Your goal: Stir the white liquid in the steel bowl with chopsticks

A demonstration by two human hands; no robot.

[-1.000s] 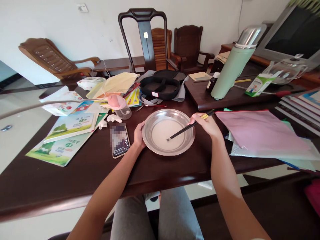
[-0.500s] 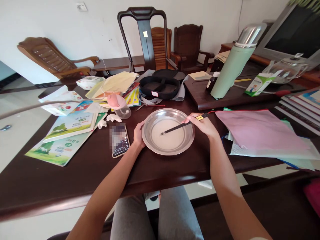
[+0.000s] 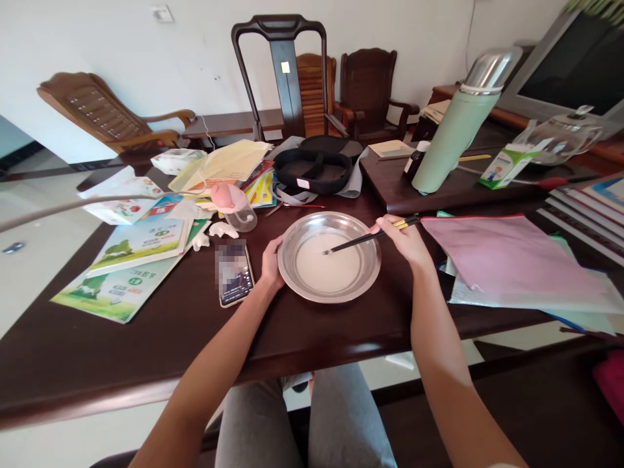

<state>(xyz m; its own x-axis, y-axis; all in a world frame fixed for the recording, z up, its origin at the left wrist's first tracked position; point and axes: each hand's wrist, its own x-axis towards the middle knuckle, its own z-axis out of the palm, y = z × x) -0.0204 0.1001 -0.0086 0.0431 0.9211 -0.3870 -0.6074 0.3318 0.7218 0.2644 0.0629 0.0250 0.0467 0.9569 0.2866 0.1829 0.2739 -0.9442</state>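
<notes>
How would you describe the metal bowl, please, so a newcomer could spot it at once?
On the dark table, look between the left hand and the right hand. The metal bowl there holds whitish contents; unlike the flat phone to its left, it is wide, round and shiny.

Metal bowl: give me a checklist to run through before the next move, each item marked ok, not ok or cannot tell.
1. Left hand holding the metal bowl at its left side: ok.
2. Right hand gripping the chopsticks: ok.
3. Chopstick tips within the bowl's rim: ok.
4. Whitish contents free of lumps: cannot tell.
5. Phone apart from the bowl: ok.
</notes>
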